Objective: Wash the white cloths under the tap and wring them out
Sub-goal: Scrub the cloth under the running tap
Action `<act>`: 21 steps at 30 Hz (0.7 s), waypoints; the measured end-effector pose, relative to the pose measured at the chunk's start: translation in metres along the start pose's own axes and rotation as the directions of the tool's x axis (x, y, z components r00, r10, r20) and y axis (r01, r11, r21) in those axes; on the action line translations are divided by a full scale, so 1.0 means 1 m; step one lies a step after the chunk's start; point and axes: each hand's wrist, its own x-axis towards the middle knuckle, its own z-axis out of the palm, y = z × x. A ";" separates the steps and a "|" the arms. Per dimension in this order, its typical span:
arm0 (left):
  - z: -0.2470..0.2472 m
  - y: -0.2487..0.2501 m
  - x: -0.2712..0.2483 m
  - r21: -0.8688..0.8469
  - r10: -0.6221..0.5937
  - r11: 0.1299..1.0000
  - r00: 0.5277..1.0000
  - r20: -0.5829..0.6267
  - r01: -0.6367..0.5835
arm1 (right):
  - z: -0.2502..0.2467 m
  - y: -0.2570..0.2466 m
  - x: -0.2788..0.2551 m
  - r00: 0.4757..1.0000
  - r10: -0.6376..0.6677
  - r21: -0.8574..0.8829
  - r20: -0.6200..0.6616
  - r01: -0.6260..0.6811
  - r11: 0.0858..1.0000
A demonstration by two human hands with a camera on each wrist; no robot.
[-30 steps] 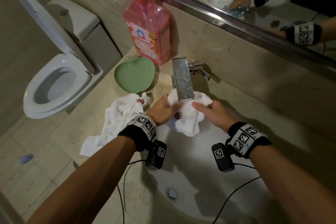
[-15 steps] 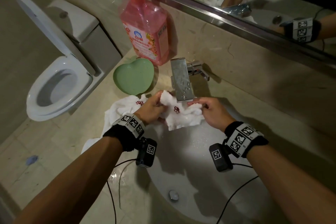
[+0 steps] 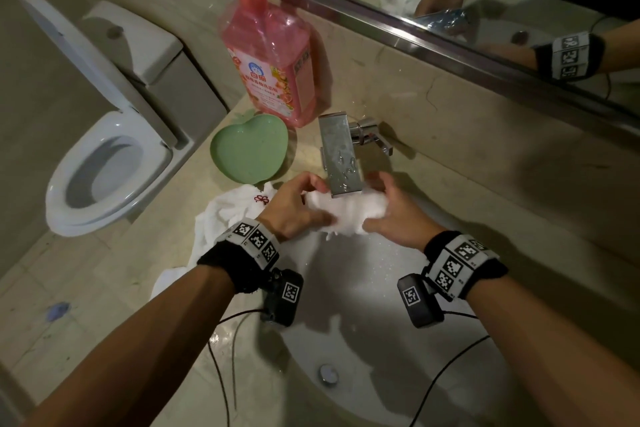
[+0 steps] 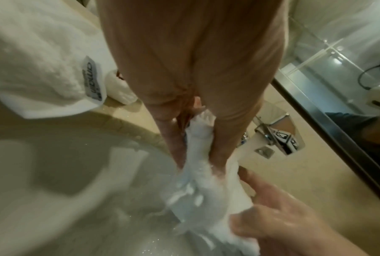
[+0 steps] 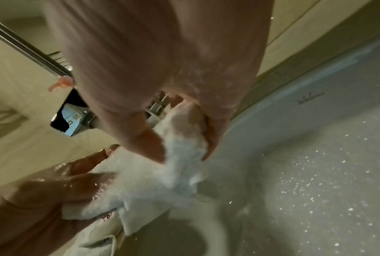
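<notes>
Both hands are closed around one wet white cloth (image 3: 346,213), bunched into a short roll just under the spout of the chrome tap (image 3: 341,156), in the middle of the head view above the white sink (image 3: 363,305). The left hand (image 3: 294,206) grips the roll's left end with fingers curled over it and thumb beneath; the right hand (image 3: 394,210) grips the right end the same way. Half a second earlier the cloth hung spread between the hands as a loose flap showing its red mark; now it is squeezed tight and compact, the mark is hidden in the head view, and water drips from its lower edge. The hands have drawn nearer each other and sit a little higher against the spout. In the left wrist view the cloth (image 4: 198,181) runs from the left hand's fingers (image 4: 173,147) down to the right hand (image 4: 283,225), blurred with spray. In the right wrist view the twisted cloth (image 5: 173,164) passes between both grips over the droplet-speckled basin. The second white cloth (image 3: 225,218) lies crumpled on the counter at left centre, touching the left wrist, below the green heart-shaped dish (image 3: 249,149) and the pink soap bottle (image 3: 270,62).
</notes>
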 end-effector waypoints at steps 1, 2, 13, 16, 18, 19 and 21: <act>0.001 0.002 0.000 0.051 0.000 0.999 1.000 0.000 0.000 | 0.002 -0.002 0.002 1.000 -0.013 -0.057 -0.019 0.012 0.998; 0.001 0.004 0.001 0.132 -0.026 0.991 0.999 0.019 0.023 | 0.004 -0.004 0.003 0.999 -0.030 -0.090 -0.041 0.026 0.996; 0.033 0.020 0.026 0.615 -0.299 0.785 0.917 0.265 0.078 | -0.002 -0.006 0.006 0.942 -0.305 -0.204 -0.141 0.274 0.940; 0.038 0.022 0.026 0.605 -0.185 0.796 0.959 0.216 0.017 | -0.010 0.000 0.004 0.985 -0.175 -0.074 -0.008 0.174 0.982; 0.037 0.022 0.026 0.592 -0.098 0.806 0.980 0.175 -0.025 | -0.009 0.002 0.003 0.995 -0.062 0.106 0.080 0.053 0.993; 0.035 0.022 0.026 0.599 -0.049 0.799 0.987 0.155 -0.054 | -0.007 0.003 0.003 0.993 -0.018 0.211 0.121 -0.008 0.977; 0.028 0.022 0.023 0.609 0.038 0.783 0.987 0.153 -0.125 | 0.000 0.004 0.007 0.976 0.036 0.349 0.216 -0.112 0.930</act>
